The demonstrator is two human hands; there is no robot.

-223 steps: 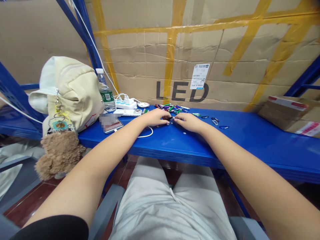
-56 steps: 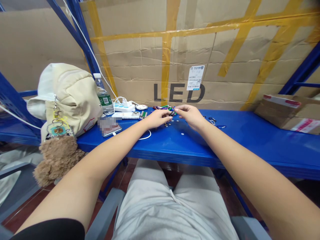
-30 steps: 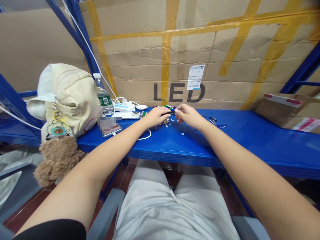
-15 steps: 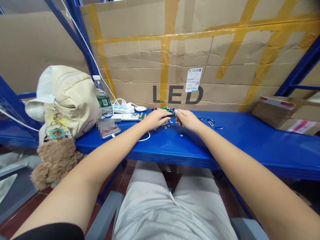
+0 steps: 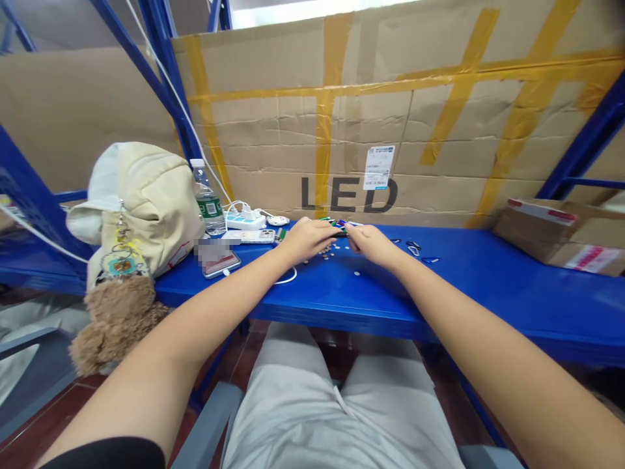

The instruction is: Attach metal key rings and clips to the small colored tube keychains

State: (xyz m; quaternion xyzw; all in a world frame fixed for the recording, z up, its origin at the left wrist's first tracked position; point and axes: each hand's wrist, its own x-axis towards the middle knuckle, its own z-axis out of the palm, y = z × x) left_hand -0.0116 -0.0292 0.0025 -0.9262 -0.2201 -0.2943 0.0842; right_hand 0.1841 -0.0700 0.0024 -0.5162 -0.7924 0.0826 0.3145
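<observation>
Left hand [image 5: 305, 238]: palm down over the blue shelf [image 5: 488, 286], fingers curled, thumb and fingertips drawn together at its right side.
Right hand [image 5: 372, 241]: mirrored posture, fingertips pinched and pointing left. The two sets of fingertips meet, touching or very nearly so.

Held item: a small coloured piece [image 5: 342, 225], with green and blue showing between the fingertips. Both hands look closed on it. It is too small to tell its form, or which fingers bear on it.

Position: the coloured piece is just above the shelf, at the near edge of a heap of similar pieces [image 5: 328, 221]. The heap lies at the foot of the cardboard box [image 5: 439, 130] marked LED, which carries a white label [image 5: 378, 167].

Near side of the hands:
- A scatter of small silvery bits [image 5: 325, 253] lies just beside the left fingertips.
- One pale disc [image 5: 356, 273] lies apart from the scatter, closer to the shelf's front edge.

Right of the right hand: a few clip-shaped rings [image 5: 415, 246], apart from the hand.

Left of the left hand:
- A white cable [image 5: 286, 279] loops by the wrist.
- A phone [image 5: 222, 262] lies flat, with a second phone [image 5: 254, 236] behind it.
- Further back are a white power strip [image 5: 243, 220] and an upright water bottle [image 5: 208, 203].
- A cream bag [image 5: 146, 202] sits at the end, with a keyring charm [image 5: 121, 264] and a brown plush toy [image 5: 114, 319] hanging past the shelf edge.

Far right: a taped parcel [image 5: 561, 231], well apart from the hands.
</observation>
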